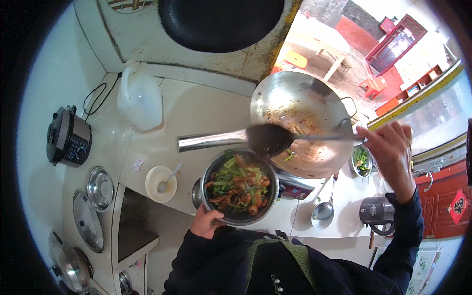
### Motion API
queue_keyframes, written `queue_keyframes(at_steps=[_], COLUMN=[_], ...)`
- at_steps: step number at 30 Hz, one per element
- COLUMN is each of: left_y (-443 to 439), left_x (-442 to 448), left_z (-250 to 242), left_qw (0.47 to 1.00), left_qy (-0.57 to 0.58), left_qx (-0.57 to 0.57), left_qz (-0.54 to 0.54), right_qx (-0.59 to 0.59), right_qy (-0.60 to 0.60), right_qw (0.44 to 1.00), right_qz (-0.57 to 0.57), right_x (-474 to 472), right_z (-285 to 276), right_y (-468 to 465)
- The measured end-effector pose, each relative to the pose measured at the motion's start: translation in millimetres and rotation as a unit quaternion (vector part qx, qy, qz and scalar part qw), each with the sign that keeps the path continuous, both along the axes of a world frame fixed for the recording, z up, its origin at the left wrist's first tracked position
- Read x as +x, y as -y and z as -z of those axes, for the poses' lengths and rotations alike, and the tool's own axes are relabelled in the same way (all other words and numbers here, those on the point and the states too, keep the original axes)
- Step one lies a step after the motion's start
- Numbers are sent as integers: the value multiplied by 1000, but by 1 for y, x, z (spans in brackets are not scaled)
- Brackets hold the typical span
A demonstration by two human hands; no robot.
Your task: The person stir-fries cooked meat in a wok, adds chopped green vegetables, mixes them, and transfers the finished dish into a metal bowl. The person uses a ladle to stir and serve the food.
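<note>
My left hand (206,223) grips the near-left rim of a steel bowl (276,191). Inside it lies a cooked mix of browned meat pieces (252,184) and green stalks (225,171). Up at the right, my right hand (391,158) holds the handle of a dark spatula (271,138), whose blurred blade hangs between the bowl and a steel wok (295,84). Brown sauce and a few scraps coat the wok's inside. A hollow metal handle (212,141) points left from behind the blade, apparently the wok's.
An induction cooker (295,188) shows partly under the wok. On the white counter (195,99) are a spoon in a bowl (152,177), a ladle (324,211), a bowl of greens (361,160), a dark electric appliance (378,212), a plastic jug (142,99) and an electric pressure cooker (70,136).
</note>
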State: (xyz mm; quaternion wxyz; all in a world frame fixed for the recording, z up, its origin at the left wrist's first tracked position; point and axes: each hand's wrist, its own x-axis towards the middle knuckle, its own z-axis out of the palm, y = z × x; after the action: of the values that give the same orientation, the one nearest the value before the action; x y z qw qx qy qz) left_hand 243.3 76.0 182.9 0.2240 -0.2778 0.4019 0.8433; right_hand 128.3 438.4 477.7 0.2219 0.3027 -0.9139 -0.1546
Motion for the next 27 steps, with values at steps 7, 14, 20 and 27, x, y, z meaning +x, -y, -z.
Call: queue_keyframes(at_steps=[7,14,20,27], left_y=[-2,-14,-31,-38], left_x=[0,6,16,20], left_z=[-7,-4,-5,-4], left_qw=[1000,998,997,998], left_qy=[-13,21,-5,8], left_qx=[-12,-29,6,-7], left_qz=[-12,-46,-73,-63], right_qx=[22,109,122,12], right_qy=[70,147,255,434], right_qw=[994,981,959,899], right_qz=[79,57,-21,-58], right_x=[-126,-237,-275,-246], right_z=[30,55,81,104], right_y=[-147,-167,-128,-95])
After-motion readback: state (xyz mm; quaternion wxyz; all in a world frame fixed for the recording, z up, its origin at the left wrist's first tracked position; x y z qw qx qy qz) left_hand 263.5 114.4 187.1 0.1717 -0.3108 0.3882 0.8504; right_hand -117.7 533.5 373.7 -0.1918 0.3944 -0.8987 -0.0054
